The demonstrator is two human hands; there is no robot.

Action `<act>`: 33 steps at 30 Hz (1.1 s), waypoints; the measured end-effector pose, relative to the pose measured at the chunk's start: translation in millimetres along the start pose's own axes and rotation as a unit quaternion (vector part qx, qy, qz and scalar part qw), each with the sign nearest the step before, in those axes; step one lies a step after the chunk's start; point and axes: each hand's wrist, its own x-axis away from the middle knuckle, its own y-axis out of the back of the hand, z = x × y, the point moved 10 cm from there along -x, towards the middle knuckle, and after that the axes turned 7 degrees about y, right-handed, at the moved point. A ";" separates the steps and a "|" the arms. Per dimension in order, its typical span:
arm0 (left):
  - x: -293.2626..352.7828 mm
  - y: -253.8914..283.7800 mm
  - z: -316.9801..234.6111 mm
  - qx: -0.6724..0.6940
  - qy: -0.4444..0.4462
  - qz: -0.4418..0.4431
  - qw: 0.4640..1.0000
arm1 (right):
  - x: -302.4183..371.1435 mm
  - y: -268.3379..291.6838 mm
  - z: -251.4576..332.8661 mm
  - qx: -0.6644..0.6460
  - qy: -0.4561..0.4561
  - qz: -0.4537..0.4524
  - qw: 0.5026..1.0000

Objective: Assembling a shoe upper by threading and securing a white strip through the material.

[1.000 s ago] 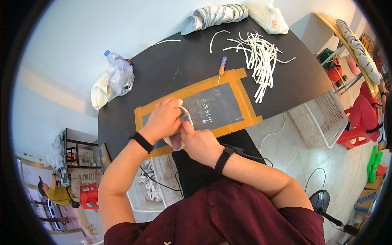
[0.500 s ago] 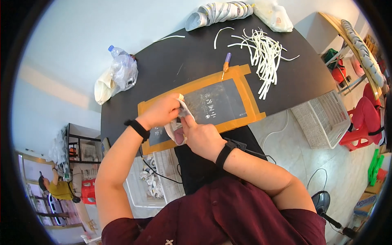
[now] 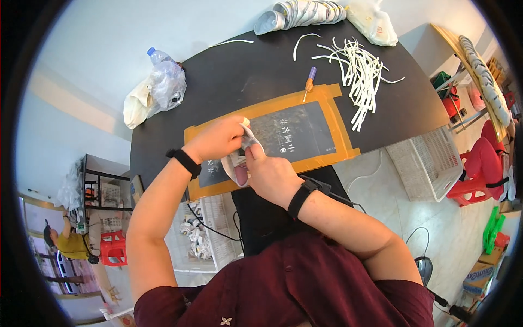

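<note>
The left hand (image 3: 218, 139) is closing narrowly on the far rim of a pale, ring-shaped piece (image 3: 237, 161), its fingertips curling over the edge. The right hand (image 3: 275, 179) is gripping the right side of the same rim, its leading fingertips pointing into the opening; the thumb positions are partly hidden. The piece is standing open toward the wearer, its inner face showing grey and pinkish areas. It is sitting over the left half of a dark sheet (image 3: 302, 128), near the front edge of the table (image 3: 229, 82); contact with the sheet cannot be determined.

Orange tape (image 3: 348, 136) is framing the sheet. A screwdriver-like tool (image 3: 310, 79) with a purple and orange handle is lying at the sheet's far edge, tip reaching the tape. A pile of white strips (image 3: 366, 79) is lying toward the table's right edge. A row of nested pale pieces (image 3: 313, 15) and a white bag (image 3: 373, 24) are resting along the far edge. A clear plastic bag (image 3: 166, 82) and a cream-coloured item (image 3: 138, 103) are resting at the left edge.
</note>
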 end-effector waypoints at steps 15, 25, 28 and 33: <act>4.1 4.9 -9.5 -0.096 0.058 -0.088 0.990 | -8.2 1.5 1.5 0.016 -0.002 0.049 0.999; 11.8 13.7 -10.2 -0.041 0.008 -0.112 0.993 | -7.7 6.6 5.2 -0.001 0.025 0.075 0.997; 8.8 11.6 -7.9 -0.026 0.000 -0.097 0.995 | -4.8 13.7 8.1 -0.004 0.029 0.059 0.998; 8.9 11.8 -13.6 -0.035 -0.011 -0.093 0.995 | -8.4 13.8 5.9 -0.012 0.011 0.085 0.996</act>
